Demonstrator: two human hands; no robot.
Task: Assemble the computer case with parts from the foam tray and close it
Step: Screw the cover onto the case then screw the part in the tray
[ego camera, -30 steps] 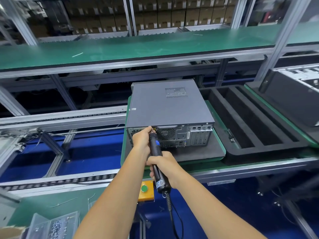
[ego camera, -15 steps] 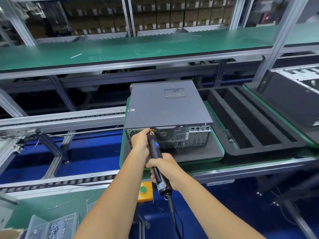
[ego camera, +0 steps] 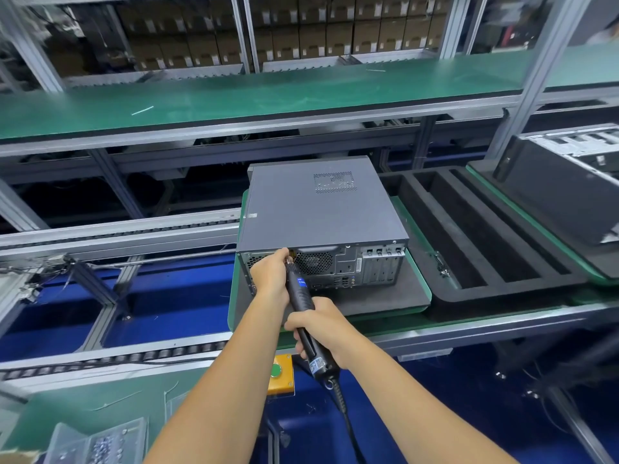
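- The fingers (ego camera: 279, 259) of the left hand (ego camera: 269, 274) are curled and pinch the front end of the electric screwdriver (ego camera: 303, 301), right at the top edge of the back panel of the computer case (ego camera: 318, 209).
- The right hand (ego camera: 323, 329) grips the black body of the screwdriver lower down, with all fingers wrapped around it; a cable (ego camera: 348, 426) hangs from the tool's lower end.
- The screwdriver is tilted, its tip against the back panel, just left of the round fan grille (ego camera: 315, 262).
- The case lies flat with its cover closed on a dark mat (ego camera: 385, 296), which sits on a green pallet (ego camera: 413, 229).
- To the right, just beside the pallet, is the black foam tray (ego camera: 495, 289) with long slots.
- Further right, another case (ego camera: 562, 185) stands partly in view.
- At the bottom left there is a clear plastic box (ego camera: 97, 443) with small parts; near the arms is a yellow box with a green button (ego camera: 276, 370).
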